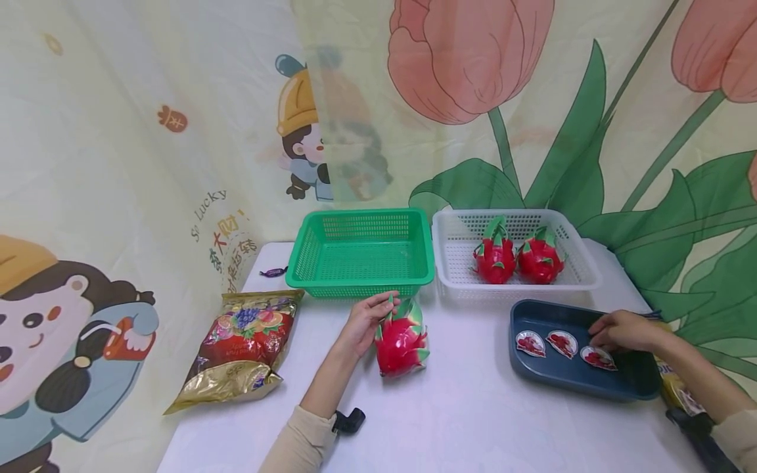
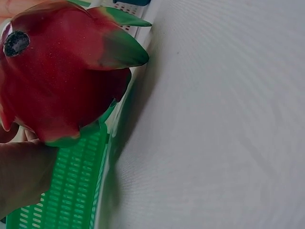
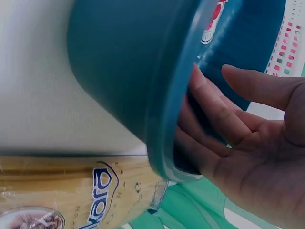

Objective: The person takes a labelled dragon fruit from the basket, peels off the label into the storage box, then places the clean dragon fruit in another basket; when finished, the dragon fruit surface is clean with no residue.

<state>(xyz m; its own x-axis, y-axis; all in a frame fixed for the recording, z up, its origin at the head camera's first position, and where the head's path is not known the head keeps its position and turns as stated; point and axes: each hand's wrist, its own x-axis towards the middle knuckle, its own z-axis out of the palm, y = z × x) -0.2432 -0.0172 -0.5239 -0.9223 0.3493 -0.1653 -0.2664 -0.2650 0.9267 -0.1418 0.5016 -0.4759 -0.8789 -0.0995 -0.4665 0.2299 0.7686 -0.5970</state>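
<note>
My left hand [image 1: 365, 322] grips a red dragon fruit [image 1: 402, 345] by its green-leaved upper end, above the table's middle. The left wrist view shows the same dragon fruit [image 2: 62, 71] close up, with a dark round spot on its skin and the fingers partly hidden behind it. Over on the right, my right hand [image 1: 627, 330] reaches into a dark blue tray [image 1: 562, 381], its fingers beside a dragon fruit sticker [image 1: 598, 358]. Two more stickers, a left one [image 1: 530, 343] and a middle one [image 1: 562, 343], lie in the tray. In the right wrist view, the thumb [image 3: 257, 88] stands apart from the fingers.
A green basket [image 1: 361, 289] stands at the back. To its right, a white basket [image 1: 473, 286] holds two dragon fruits [image 1: 495, 259]. A red and gold candy bag [image 1: 245, 348] lies at left, near a purple wrapped candy [image 1: 273, 272]. A yellow packet [image 3: 66, 191] lies beside the tray.
</note>
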